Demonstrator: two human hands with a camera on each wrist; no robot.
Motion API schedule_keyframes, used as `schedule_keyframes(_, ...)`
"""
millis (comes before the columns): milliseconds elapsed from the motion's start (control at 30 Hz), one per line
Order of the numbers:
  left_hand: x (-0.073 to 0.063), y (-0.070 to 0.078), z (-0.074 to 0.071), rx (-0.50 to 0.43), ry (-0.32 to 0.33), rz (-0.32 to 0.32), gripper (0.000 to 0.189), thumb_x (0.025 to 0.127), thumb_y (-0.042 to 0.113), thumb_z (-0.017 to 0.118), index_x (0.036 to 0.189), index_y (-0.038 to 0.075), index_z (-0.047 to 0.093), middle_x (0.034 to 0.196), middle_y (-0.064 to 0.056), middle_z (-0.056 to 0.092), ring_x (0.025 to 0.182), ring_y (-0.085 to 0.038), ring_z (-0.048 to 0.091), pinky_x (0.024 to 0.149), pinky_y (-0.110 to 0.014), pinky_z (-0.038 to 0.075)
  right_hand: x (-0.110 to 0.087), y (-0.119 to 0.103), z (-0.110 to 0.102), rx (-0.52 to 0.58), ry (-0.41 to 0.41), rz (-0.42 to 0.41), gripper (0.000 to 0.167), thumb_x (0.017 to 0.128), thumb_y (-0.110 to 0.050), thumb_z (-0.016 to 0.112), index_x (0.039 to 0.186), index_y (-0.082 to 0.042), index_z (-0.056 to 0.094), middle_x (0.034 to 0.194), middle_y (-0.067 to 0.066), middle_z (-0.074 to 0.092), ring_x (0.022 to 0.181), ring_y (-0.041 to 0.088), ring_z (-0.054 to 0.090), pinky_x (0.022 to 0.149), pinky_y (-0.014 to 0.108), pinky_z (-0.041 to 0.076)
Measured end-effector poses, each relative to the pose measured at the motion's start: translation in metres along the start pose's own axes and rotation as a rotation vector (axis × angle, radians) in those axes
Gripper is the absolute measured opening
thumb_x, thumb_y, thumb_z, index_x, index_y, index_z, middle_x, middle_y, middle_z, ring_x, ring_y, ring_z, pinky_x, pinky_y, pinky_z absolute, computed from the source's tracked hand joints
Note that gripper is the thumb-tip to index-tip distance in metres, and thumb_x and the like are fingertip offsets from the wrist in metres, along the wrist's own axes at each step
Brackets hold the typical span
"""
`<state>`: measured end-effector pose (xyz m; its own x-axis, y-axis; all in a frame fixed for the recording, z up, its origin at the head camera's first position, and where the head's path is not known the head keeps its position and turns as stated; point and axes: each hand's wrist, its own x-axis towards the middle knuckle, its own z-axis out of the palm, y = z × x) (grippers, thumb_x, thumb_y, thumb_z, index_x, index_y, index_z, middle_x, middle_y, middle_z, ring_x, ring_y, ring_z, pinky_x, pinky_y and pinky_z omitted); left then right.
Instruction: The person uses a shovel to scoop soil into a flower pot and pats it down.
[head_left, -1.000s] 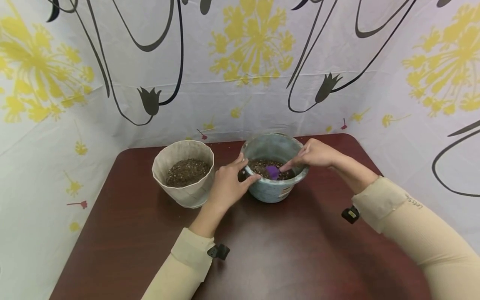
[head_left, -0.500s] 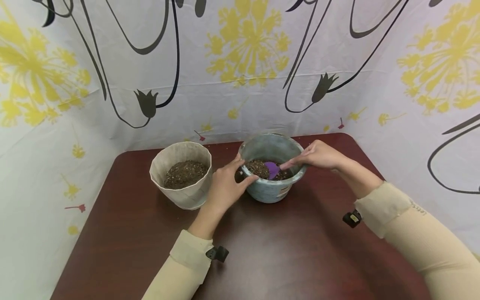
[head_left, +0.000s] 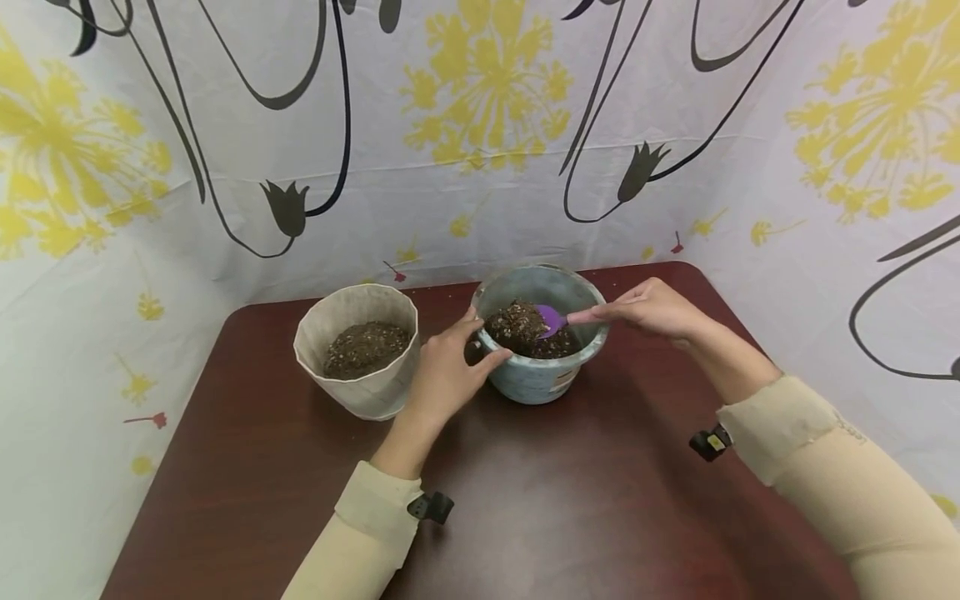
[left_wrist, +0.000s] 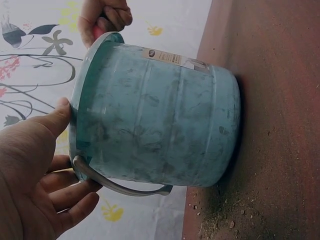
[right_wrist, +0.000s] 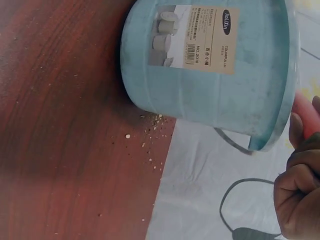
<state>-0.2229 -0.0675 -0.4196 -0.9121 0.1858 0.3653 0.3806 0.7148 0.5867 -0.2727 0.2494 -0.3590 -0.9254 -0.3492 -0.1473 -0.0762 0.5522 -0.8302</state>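
My right hand [head_left: 656, 308] grips the pinkish-red handle of a purple-bladed hand trowel [head_left: 552, 320]. A heap of dark, speckled soil [head_left: 516, 323] sits on the blade, raised inside a blue-green bucket [head_left: 531, 385]. On the bucket's near-left rim my left hand [head_left: 448, 371] keeps hold, thumb and fingers spread along the edge. The left wrist view shows those fingers [left_wrist: 75, 197] by the root of the bucket's grey handle [left_wrist: 125, 189]. In the right wrist view the trowel handle [right_wrist: 305, 116] shows in my fist; the rim hides the blade.
Left of the bucket stands a cream, faceted flowerpot [head_left: 367, 393] partly filled with soil [head_left: 367, 350]. Both containers are near the back of a dark red table [head_left: 540, 500]. Spilled soil crumbs [right_wrist: 156, 131] lie beside the bucket. A patterned cloth [head_left: 420, 225] hangs behind.
The trowel has risen from the soil in the bucket with a heap on its blade, and its handle has tipped flatter. My left hand stays at the rim.
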Motion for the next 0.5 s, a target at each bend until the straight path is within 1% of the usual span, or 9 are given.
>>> schedule_keyframes(67, 0.000, 0.000, 0.000, -0.005, -0.002, -0.001, 0.070, 0.087, 0.056, 0.074, 0.137, 0.008, 0.064, 0.151, -0.004, 0.050, 0.129, -0.032, 0.057, 0.103, -0.047, 0.049, -0.002, 0.004, -0.001, 0.010, 0.019, 0.009, 0.027, 0.092, -0.042, 0.073, 0.109, -0.023, 0.081, 0.105, 0.003, 0.077, 0.063, 0.000, 0.048, 0.067, 0.021, 0.045)
schedule_keyframes(100, 0.000, 0.000, 0.000, -0.007, -0.003, -0.002, 0.070, 0.087, 0.056, 0.074, 0.136, 0.008, 0.064, 0.150, -0.004, 0.051, 0.129, -0.031, 0.057, 0.103, -0.047, 0.049, -0.003, 0.006, -0.001, 0.014, 0.026, 0.013, 0.028, 0.092, -0.044, 0.073, 0.109, -0.024, 0.081, 0.098, 0.003, 0.078, 0.061, 0.000, 0.048, 0.062, 0.021, 0.045)
schedule_keyframes(133, 0.000, -0.001, 0.000, -0.010, -0.003, -0.004, 0.070, 0.087, 0.055, 0.074, 0.136, 0.008, 0.065, 0.150, -0.004, 0.051, 0.129, -0.031, 0.057, 0.104, -0.047, 0.049, -0.004, 0.008, -0.001, 0.017, 0.033, 0.015, 0.029, 0.091, -0.045, 0.074, 0.109, -0.024, 0.081, 0.090, 0.003, 0.078, 0.051, 0.004, 0.035, 0.051, 0.025, 0.038)
schedule_keyframes(167, 0.000, -0.001, 0.000, -0.010, -0.004, -0.006, 0.069, 0.087, 0.055, 0.074, 0.136, 0.008, 0.065, 0.150, -0.003, 0.051, 0.129, -0.031, 0.057, 0.104, -0.047, 0.049, -0.004, 0.009, -0.001, 0.015, 0.039, 0.014, 0.030, 0.091, -0.046, 0.074, 0.109, -0.024, 0.081, 0.085, 0.002, 0.077, 0.049, 0.008, 0.022, 0.045, 0.029, 0.029)
schedule_keyframes(200, 0.000, -0.001, 0.000, -0.012, -0.005, -0.008, 0.069, 0.087, 0.055, 0.074, 0.136, 0.008, 0.065, 0.150, -0.003, 0.050, 0.130, -0.030, 0.057, 0.104, -0.047, 0.049, -0.005, 0.011, -0.001, 0.015, 0.048, 0.014, 0.030, 0.090, -0.047, 0.075, 0.109, -0.024, 0.081, 0.074, 0.001, 0.074, 0.051, 0.012, 0.011, 0.042, 0.033, 0.020)
schedule_keyframes(233, 0.000, -0.001, 0.000, -0.012, -0.005, -0.009, 0.070, 0.087, 0.055, 0.075, 0.136, 0.007, 0.065, 0.150, -0.003, 0.050, 0.130, -0.030, 0.057, 0.104, -0.047, 0.049, -0.005, 0.012, -0.001, 0.019, 0.056, 0.017, 0.031, 0.089, -0.047, 0.075, 0.108, -0.024, 0.082, 0.062, 0.001, 0.067, 0.050, 0.012, 0.009, 0.041, 0.035, 0.014)
schedule_keyframes(300, -0.001, -0.001, 0.000, -0.012, -0.004, -0.007, 0.069, 0.087, 0.055, 0.074, 0.136, 0.007, 0.065, 0.150, -0.003, 0.051, 0.130, -0.030, 0.056, 0.104, -0.046, 0.049, -0.006, 0.013, -0.001, 0.028, 0.067, 0.017, 0.032, 0.088, -0.048, 0.076, 0.107, -0.024, 0.082, 0.048, -0.004, 0.048, 0.050, 0.012, 0.009, 0.040, 0.035, 0.011)
schedule_keyframes(400, 0.000, -0.001, 0.000, -0.008, -0.001, -0.004, 0.069, 0.087, 0.055, 0.075, 0.135, 0.006, 0.065, 0.150, -0.003, 0.051, 0.130, -0.030, 0.056, 0.105, -0.046, 0.048, -0.007, 0.015, -0.002, 0.045, 0.076, 0.013, 0.032, 0.088, -0.047, 0.076, 0.107, -0.022, 0.082, 0.046, -0.005, 0.046, 0.050, 0.012, 0.009, 0.038, 0.032, 0.013)
schedule_keyframes(500, 0.000, 0.000, 0.000, -0.003, 0.001, 0.000, 0.069, 0.087, 0.054, 0.075, 0.135, 0.006, 0.065, 0.149, -0.004, 0.051, 0.130, -0.030, 0.057, 0.105, -0.046, 0.048, -0.007, 0.017, -0.002, 0.050, 0.074, 0.006, 0.033, 0.089, -0.047, 0.075, 0.109, -0.022, 0.082, 0.065, 0.001, 0.070, 0.049, 0.012, 0.010, 0.037, 0.030, 0.015)
